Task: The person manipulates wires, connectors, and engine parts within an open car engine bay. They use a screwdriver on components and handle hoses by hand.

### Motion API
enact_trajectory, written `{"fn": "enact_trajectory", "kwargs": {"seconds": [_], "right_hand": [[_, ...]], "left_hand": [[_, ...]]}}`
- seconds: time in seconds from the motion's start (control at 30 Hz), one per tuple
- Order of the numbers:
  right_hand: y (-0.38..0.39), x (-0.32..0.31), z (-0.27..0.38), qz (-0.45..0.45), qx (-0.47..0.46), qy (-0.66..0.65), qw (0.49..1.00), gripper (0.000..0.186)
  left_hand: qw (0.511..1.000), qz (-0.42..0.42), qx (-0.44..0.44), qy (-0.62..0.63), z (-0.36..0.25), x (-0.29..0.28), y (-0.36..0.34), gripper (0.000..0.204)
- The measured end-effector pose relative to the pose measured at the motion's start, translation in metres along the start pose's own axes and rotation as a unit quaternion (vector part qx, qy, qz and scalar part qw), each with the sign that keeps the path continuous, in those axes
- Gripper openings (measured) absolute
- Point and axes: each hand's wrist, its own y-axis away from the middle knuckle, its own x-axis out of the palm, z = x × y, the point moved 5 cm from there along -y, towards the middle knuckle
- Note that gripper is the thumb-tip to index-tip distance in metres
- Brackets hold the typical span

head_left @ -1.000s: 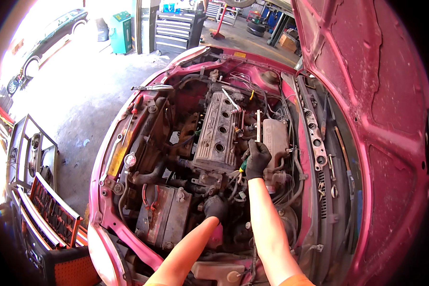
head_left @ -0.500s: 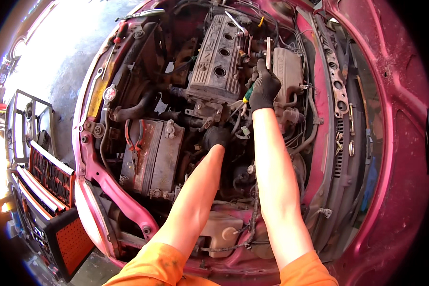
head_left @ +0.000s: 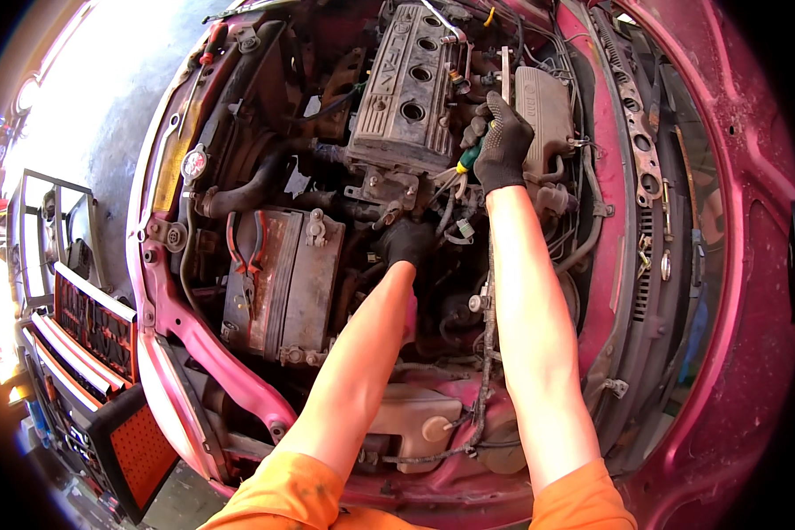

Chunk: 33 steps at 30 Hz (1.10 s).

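Note:
My right hand [head_left: 506,146], in a black knit glove, is beside the right side of the ribbed engine cover [head_left: 405,97]. Its fingers curl round a green-and-yellow handle [head_left: 470,159], whose working end I cannot make out. Just above that hand stands a flat metal bar [head_left: 505,75]; whether they touch is unclear. My left hand [head_left: 406,242], also black-gloved, reaches down among hoses and wires below the cover's near end. Its fingers are hidden. A pale connector [head_left: 462,231] hangs on wires between the two hands.
Red-handled pliers [head_left: 249,252] lie on the battery [head_left: 296,291] at left. A red-handled screwdriver [head_left: 210,44] and a ratchet [head_left: 446,25] rest farther off. A metal gasket [head_left: 640,141] lies along the right edge. An open tool case [head_left: 106,397] stands beyond the left fender.
The view has shifted, so the engine sits slightly higher and farther right. Both hands stay in nearly the same places on the engine; my right hand still grips the handle.

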Motion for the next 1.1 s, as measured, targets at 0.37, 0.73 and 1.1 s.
{"fn": "enact_trajectory", "kwargs": {"seconds": [0.37,0.73,1.1], "right_hand": [[-0.020,-0.010,-0.004,0.015,0.030,0.040,0.999,0.027],[-0.017,0.003,-0.008,0.030,0.070,0.005,0.997,0.025],[-0.010,0.009,-0.003,0.050,0.050,0.008,0.997,0.020]], "left_hand": [[0.999,-0.017,0.035,0.016,-0.009,-0.012,0.021,0.067],[0.995,-0.061,0.078,0.016,0.020,0.017,-0.004,0.057],[0.999,-0.009,0.049,-0.011,0.013,-0.002,0.011,0.046]]}}
